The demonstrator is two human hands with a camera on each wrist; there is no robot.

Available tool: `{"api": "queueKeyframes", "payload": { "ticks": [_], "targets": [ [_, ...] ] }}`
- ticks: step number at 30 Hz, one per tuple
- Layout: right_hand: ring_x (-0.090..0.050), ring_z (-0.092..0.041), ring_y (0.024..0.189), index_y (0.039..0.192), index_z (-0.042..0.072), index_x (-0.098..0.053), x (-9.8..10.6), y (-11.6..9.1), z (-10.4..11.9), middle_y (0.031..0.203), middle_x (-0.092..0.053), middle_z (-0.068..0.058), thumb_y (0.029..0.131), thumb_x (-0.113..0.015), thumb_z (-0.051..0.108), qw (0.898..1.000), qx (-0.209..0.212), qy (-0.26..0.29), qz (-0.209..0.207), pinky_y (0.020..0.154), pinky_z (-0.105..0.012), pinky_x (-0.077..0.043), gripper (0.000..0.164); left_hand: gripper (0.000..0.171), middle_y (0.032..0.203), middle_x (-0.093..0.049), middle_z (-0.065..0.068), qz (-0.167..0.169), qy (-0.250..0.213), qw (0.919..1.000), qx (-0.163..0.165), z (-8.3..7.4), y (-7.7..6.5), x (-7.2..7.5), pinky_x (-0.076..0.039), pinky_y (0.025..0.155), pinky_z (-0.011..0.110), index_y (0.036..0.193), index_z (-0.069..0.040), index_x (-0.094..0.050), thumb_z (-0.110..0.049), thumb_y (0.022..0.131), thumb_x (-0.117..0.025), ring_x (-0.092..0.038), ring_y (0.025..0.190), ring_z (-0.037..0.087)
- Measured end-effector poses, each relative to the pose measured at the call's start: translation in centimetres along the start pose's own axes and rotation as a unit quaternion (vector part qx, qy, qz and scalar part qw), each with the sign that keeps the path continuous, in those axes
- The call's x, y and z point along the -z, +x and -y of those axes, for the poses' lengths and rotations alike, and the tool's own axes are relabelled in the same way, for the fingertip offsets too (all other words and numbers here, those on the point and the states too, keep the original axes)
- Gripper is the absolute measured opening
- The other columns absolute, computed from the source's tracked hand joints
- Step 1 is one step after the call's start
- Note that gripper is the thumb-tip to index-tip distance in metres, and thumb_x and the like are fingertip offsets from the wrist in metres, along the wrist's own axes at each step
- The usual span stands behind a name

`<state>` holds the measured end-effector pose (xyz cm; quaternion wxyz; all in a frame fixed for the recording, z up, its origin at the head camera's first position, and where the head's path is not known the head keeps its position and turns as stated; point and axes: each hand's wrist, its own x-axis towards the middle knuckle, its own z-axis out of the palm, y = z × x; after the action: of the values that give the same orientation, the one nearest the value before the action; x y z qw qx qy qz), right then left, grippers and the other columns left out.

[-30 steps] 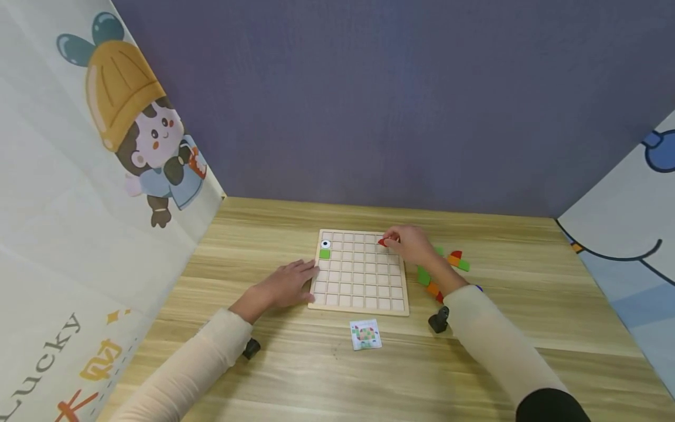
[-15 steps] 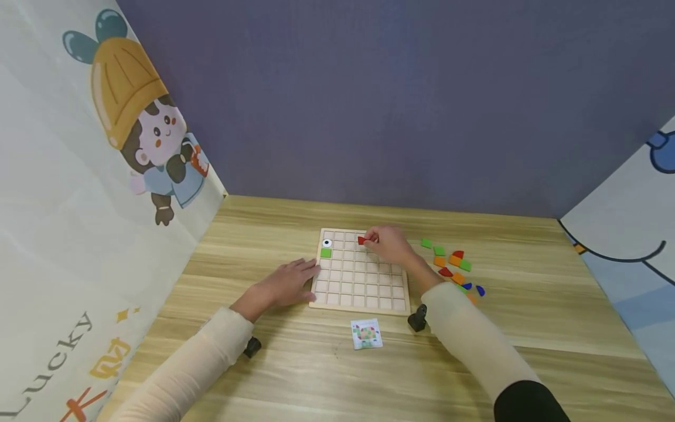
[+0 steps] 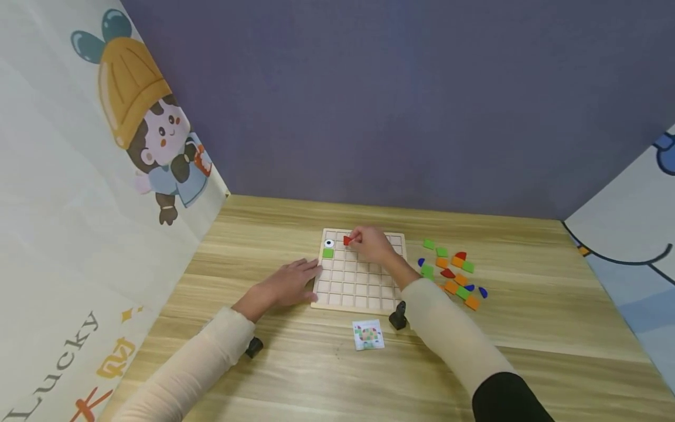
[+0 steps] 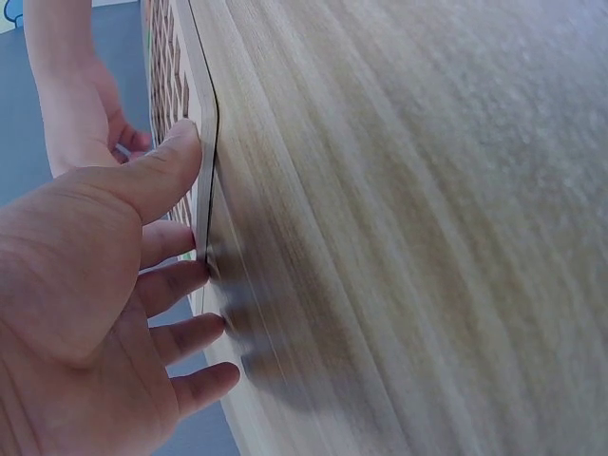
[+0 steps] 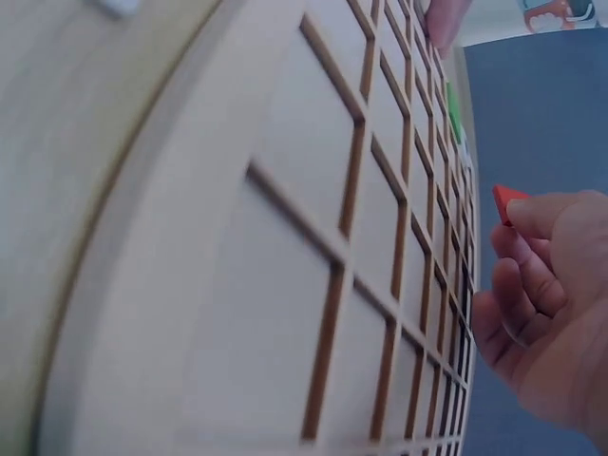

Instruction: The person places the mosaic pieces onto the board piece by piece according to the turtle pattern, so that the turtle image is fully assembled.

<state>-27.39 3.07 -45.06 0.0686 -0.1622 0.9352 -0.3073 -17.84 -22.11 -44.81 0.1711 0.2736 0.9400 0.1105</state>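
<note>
A wooden grid board [image 3: 348, 275] lies on the table, with a white eye tile [image 3: 329, 243] and a green square tile [image 3: 328, 253] in cells of its left column. My right hand [image 3: 371, 245] pinches a red tile [image 3: 346, 241] between thumb and fingertips, above the upper rows of the board. In the right wrist view the red tile [image 5: 509, 201] is seen held clear of the grid. My left hand [image 3: 289, 283] rests at the board's left edge, fingers spread. The left wrist view shows its thumb [image 4: 176, 157] over the board's rim.
Several loose green, orange, red and blue tiles [image 3: 450, 287] are scattered right of the board. A small printed pattern card [image 3: 368, 334] lies in front of it. A dark upright panel [image 3: 390, 105] stands behind the table [image 3: 295, 375].
My right hand has carried the red tile leftward over the board, from its upper right towards the eye tile. More loose tiles have come into view. My left hand has stayed put.
</note>
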Motion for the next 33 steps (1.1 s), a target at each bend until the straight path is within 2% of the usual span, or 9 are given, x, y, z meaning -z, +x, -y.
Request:
{"api": "queueKeyframes", "payload": {
  "ticks": [8, 21, 33],
  "targets": [
    [-0.067, -0.018, 0.088, 0.104, 0.010, -0.072, -1.0, 1.0, 0.4, 0.098, -0.074, -0.006, 0.096, -0.066, 0.019, 1.000, -0.011, -0.016, 0.003, 0.080, -0.034, -0.056, 0.013, 0.076, 0.169, -0.027, 0.011, 0.000, 0.012, 0.9999, -0.003, -0.5, 0.5, -0.1, -0.030, 0.122, 0.061, 0.159, -0.010, -0.035, -0.045, 0.098, -0.064, -0.027, 0.154, 0.040],
    [-0.066, -0.016, 0.082, 0.104, 0.012, -0.072, -1.0, 1.7, 0.7, 0.095, -0.074, -0.003, 0.096, -0.067, 0.021, 0.999, -0.010, -0.035, 0.026, 0.075, -0.033, -0.055, 0.012, 0.076, 0.169, -0.028, 0.011, 0.001, 0.012, 0.9999, 0.006, -0.6, 0.9, 0.1, -0.030, 0.122, 0.060, 0.159, -0.010, -0.036, -0.044, 0.098, -0.065, -0.026, 0.155, 0.040],
    [-0.067, -0.018, 0.088, 0.110, 0.012, -0.072, -1.3, 1.9, 1.0, 0.105, -0.075, -0.002, 0.097, -0.064, 0.023, 0.996, -0.007, -0.076, 0.048, 0.081, -0.037, -0.057, 0.018, 0.077, 0.169, -0.027, 0.010, 0.006, 0.013, 0.9998, 0.016, -0.5, 1.3, -0.2, -0.030, 0.122, 0.060, 0.159, -0.011, -0.035, -0.045, 0.098, -0.065, -0.025, 0.155, 0.039]
  ]
}}
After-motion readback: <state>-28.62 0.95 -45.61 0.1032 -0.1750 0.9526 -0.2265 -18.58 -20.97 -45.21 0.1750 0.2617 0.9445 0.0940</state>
